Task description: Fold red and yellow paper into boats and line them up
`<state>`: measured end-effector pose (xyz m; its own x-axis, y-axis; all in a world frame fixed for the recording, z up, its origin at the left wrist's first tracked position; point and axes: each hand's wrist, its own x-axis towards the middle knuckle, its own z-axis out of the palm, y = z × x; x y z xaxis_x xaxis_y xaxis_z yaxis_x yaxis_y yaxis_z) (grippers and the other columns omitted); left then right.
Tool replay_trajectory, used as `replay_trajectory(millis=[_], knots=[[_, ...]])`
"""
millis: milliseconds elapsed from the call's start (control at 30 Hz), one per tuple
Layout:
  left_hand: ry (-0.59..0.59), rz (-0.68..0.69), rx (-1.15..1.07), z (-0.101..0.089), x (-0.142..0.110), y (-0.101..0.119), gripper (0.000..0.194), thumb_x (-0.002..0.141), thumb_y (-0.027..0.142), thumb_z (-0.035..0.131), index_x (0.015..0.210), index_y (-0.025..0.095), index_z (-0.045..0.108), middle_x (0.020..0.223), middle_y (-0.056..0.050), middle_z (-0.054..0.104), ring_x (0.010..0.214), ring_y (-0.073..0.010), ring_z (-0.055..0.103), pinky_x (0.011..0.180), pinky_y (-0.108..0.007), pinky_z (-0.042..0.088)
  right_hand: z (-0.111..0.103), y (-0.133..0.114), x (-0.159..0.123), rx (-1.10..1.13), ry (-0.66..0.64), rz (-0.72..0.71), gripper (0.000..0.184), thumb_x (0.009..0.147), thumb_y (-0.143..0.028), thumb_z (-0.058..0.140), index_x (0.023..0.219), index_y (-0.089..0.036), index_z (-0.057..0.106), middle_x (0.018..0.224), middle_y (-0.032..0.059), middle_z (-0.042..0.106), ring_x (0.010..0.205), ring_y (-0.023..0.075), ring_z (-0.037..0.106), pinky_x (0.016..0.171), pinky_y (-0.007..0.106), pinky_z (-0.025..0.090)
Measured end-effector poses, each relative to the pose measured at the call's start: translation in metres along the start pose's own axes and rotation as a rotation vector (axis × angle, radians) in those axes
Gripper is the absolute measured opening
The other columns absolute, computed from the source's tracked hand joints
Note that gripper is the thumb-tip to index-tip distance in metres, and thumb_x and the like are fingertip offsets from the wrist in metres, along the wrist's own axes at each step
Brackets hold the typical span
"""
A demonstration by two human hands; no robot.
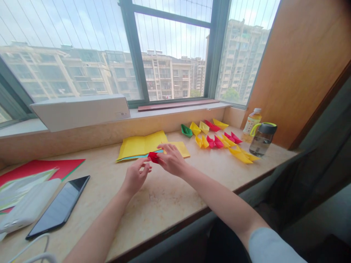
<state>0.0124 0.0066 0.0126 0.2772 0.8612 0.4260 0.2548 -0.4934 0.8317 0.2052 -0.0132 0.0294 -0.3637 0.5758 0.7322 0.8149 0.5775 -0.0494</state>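
Note:
A small piece of folded red paper (153, 157) is held up between my two hands, above the middle of the stone counter. My left hand (137, 174) pinches its left end with thumb and finger. From the right, my right hand (172, 159) grips the other end, partly covering it. Just behind the hands lie yellow paper sheets (142, 143) with a blue sheet beneath them. A smaller yellow-orange sheet (179, 149) rests partly behind my right hand.
Folded paper boats, among them a green boat (187, 130), stand in rows at the right. Beyond them are a drink bottle (251, 124) and a dark water bottle (262, 139). A phone (60, 206), red paper (41, 170) and a white box (82, 112) occupy the left.

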Motion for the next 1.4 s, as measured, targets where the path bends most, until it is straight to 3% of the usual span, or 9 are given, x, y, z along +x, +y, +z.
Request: replay_trajectory(millis=[200,333,533,667,800,1000,1400], knots=[[0.004,0.040,0.178,-0.006,0.000,-0.002,0.031,0.086,0.041,0.051,0.096,0.014,0.064,0.091,-0.008,0.069,0.070,-0.0182,0.069,0.064,-0.033,0.061,-0.011,0.008,0.006,-0.165,-0.124,0.062,0.018,0.096,-0.029,0.050,0.091,-0.019,0.064,0.097,0.0082,0.063,0.093,0.0212,0.054,0.083,0.034,0.038],[-0.010,0.067,0.222,-0.008,0.002,-0.006,0.031,0.087,0.040,0.049,0.095,0.014,0.065,0.089,-0.008,0.070,0.070,-0.0186,0.070,0.064,-0.031,0.060,-0.029,0.016,0.008,-0.204,-0.203,0.127,0.016,0.095,-0.027,0.051,0.095,-0.017,0.064,0.098,0.0081,0.066,0.093,0.0196,0.057,0.084,0.032,0.036],[-0.043,0.139,0.284,-0.005,0.002,-0.007,0.031,0.087,0.037,0.045,0.092,0.015,0.066,0.089,-0.009,0.071,0.071,-0.0191,0.070,0.066,-0.031,0.059,-0.086,0.046,-0.019,-0.361,-0.492,0.399,0.024,0.096,-0.029,0.044,0.099,-0.018,0.066,0.102,0.0086,0.070,0.098,0.0203,0.061,0.087,0.030,0.037],[-0.046,0.201,0.320,-0.002,0.003,-0.005,0.031,0.087,0.036,0.044,0.090,0.014,0.067,0.090,-0.010,0.072,0.078,-0.0213,0.070,0.068,-0.032,0.058,-0.127,0.074,-0.053,-0.459,-0.608,0.592,0.031,0.095,-0.033,0.042,0.103,-0.017,0.067,0.101,0.0121,0.070,0.093,0.0241,0.064,0.079,0.031,0.043],[-0.059,0.241,0.349,-0.001,0.004,-0.007,0.030,0.086,0.034,0.044,0.090,0.015,0.068,0.090,-0.010,0.073,0.077,-0.0211,0.070,0.066,-0.030,0.057,-0.152,0.094,-0.083,-0.523,-0.711,0.729,0.033,0.092,-0.032,0.043,0.097,-0.014,0.070,0.098,0.0160,0.071,0.092,0.0277,0.065,0.078,0.035,0.046],[-0.073,0.241,0.343,-0.002,0.005,-0.009,0.029,0.086,0.033,0.045,0.089,0.015,0.068,0.088,-0.009,0.073,0.074,-0.0204,0.070,0.064,-0.029,0.056,-0.160,0.109,-0.103,-0.566,-0.807,0.835,0.037,0.093,-0.030,0.040,0.102,-0.010,0.071,0.101,0.0206,0.069,0.094,0.0299,0.066,0.081,0.039,0.048],[-0.076,0.211,0.349,-0.004,0.005,-0.011,0.030,0.085,0.033,0.044,0.089,0.015,0.067,0.087,-0.008,0.073,0.074,-0.0202,0.070,0.066,-0.030,0.055,-0.153,0.127,-0.104,-0.595,-0.838,0.867,0.036,0.090,-0.029,0.044,0.106,-0.009,0.069,0.103,0.0217,0.068,0.099,0.0332,0.065,0.081,0.042,0.049]])
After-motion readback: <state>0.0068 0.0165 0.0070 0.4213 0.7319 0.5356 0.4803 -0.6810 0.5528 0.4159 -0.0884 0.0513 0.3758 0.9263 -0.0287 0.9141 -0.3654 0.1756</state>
